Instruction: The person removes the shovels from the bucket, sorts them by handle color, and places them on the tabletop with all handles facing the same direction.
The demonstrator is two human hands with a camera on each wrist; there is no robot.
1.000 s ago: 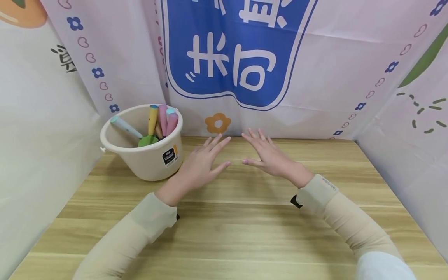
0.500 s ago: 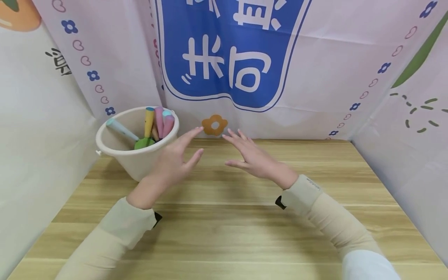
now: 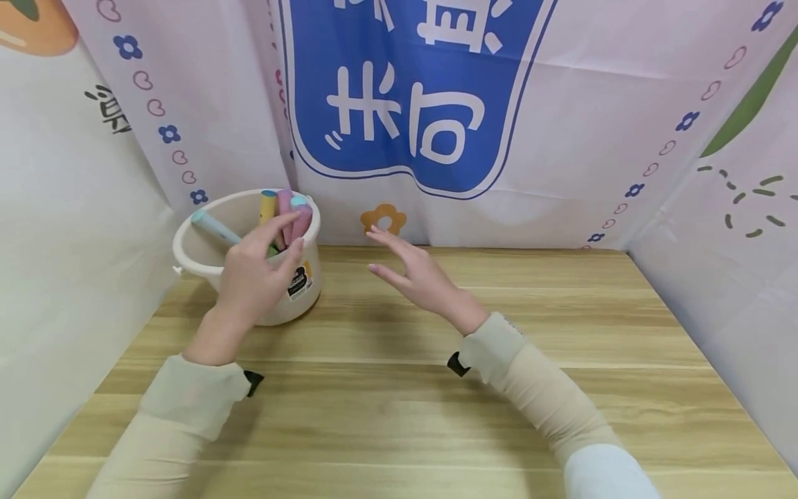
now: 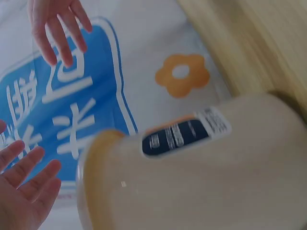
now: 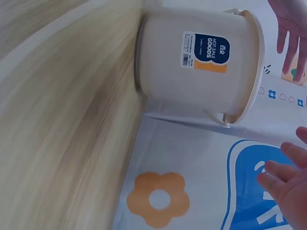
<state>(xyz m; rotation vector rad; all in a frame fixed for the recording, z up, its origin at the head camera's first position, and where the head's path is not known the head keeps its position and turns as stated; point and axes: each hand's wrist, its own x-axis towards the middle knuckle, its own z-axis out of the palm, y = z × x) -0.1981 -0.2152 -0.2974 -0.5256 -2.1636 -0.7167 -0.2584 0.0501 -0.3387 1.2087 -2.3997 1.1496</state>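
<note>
A cream bucket stands at the back left of the wooden table, its label facing the front right. Several handles lean inside it: a pale blue one, a yellow one and pink ones. My left hand hovers at the near rim, fingers bent loosely towards the handles; in the left wrist view that hand holds nothing. To the right of the bucket my right hand hangs over the table, fingers extended and apart from everything. What the handles belong to is mostly hidden.
Behind the table hangs a pale cloth with a blue printed panel and an orange flower. White cloth sides close in the left and right. A bail mount sticks out from the bucket's rim.
My left hand has moved left from the middle of the table to the bucket's rim, its fingers bending more. The right hand has drifted left as well. The bucket has stayed put.
</note>
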